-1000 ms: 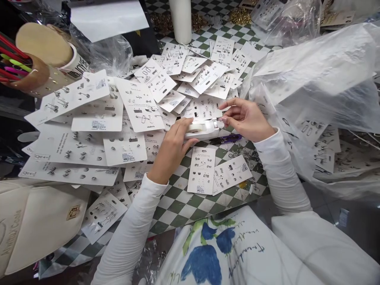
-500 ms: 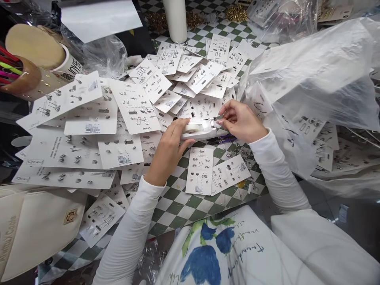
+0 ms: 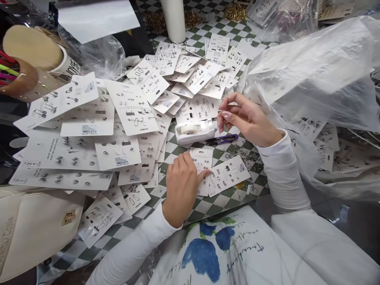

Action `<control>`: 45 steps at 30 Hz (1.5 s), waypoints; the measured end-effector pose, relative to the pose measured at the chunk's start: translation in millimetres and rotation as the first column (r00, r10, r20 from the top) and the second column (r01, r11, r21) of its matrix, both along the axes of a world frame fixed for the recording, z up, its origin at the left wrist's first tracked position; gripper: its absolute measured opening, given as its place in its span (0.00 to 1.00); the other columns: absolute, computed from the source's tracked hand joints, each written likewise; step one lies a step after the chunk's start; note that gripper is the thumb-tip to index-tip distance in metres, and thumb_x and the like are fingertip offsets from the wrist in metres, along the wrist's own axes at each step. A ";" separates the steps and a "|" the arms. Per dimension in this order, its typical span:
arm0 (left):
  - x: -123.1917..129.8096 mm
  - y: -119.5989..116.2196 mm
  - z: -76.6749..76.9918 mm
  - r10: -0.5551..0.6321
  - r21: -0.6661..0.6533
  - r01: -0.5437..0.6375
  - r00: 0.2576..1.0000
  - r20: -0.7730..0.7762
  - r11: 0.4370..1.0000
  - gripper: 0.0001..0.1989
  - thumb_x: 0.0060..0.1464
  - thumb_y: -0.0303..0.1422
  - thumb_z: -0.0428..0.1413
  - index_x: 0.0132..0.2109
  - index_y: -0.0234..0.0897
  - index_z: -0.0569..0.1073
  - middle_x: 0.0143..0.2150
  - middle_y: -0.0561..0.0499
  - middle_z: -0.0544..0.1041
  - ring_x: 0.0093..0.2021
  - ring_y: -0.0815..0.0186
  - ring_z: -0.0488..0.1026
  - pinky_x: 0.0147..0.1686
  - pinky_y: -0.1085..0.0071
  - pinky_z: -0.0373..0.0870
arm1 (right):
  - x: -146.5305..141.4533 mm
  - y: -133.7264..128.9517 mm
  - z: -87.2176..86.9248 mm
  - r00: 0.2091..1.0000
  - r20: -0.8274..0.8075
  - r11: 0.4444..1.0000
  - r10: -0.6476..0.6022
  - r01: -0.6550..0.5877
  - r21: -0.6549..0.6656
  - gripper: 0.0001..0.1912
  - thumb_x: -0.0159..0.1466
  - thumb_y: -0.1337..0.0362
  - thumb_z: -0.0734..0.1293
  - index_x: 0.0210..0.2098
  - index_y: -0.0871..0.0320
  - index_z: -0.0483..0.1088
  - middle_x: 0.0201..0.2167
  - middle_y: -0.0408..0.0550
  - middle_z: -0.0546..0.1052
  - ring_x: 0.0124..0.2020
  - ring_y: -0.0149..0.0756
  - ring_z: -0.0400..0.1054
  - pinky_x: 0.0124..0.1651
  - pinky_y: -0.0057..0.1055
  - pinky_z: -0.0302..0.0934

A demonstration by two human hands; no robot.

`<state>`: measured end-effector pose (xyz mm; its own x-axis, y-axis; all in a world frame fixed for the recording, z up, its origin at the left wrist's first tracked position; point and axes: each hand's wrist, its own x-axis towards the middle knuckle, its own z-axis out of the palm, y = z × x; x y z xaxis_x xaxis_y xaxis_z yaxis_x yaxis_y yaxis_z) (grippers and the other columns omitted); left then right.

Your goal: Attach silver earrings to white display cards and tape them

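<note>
Our left grip (image 3: 181,188), released, was over a white, silver-studded card (image 3: 202,156); beyond it lay the glossy white tape dispenser (image 3: 194,136). Whether our right grip (image 3: 245,118) pinched anything, we could not tell.

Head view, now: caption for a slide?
Left hand over an earring card, right hand beside a white tape dispenser.

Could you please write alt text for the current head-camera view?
Two bare hands work over a checkered table: the left hand at a card of small metal pieces, the right hand raised beside a white tape dispenser. Many similar cards lie piled behind and to the left.
</note>
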<state>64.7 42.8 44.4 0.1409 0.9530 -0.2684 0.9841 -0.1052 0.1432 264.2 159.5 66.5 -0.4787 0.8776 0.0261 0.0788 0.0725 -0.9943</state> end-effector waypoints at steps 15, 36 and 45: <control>-30.7 21.6 4.3 0.341 -0.375 0.082 0.275 0.899 0.923 0.18 0.65 0.37 0.60 0.59 0.40 0.71 0.44 0.50 0.77 0.44 0.61 0.76 0.40 0.69 0.75 | -25.7 -32.2 5.0 0.950 -0.145 0.955 0.277 -0.256 0.152 0.08 0.71 0.72 0.63 0.42 0.55 0.58 0.37 0.44 0.63 0.36 0.31 0.63 0.38 0.30 0.69; -44.7 27.3 16.4 0.410 -0.442 0.204 0.183 0.894 0.873 0.20 0.56 0.26 0.67 0.54 0.41 0.74 0.37 0.55 0.79 0.32 0.69 0.76 0.28 0.79 0.75 | -32.5 -34.2 -4.9 0.914 0.002 0.895 0.406 -0.398 0.200 0.12 0.69 0.80 0.56 0.42 0.56 0.56 0.37 0.44 0.60 0.36 0.31 0.57 0.38 0.31 0.59; -45.8 29.4 19.4 0.328 -0.394 0.203 0.296 0.897 0.896 0.16 0.59 0.33 0.66 0.53 0.39 0.75 0.38 0.51 0.78 0.34 0.64 0.76 0.25 0.74 0.73 | -34.0 -36.1 -8.0 0.905 0.128 0.838 0.406 -0.424 0.343 0.12 0.67 0.80 0.56 0.44 0.57 0.57 0.36 0.43 0.63 0.33 0.28 0.58 0.35 0.27 0.58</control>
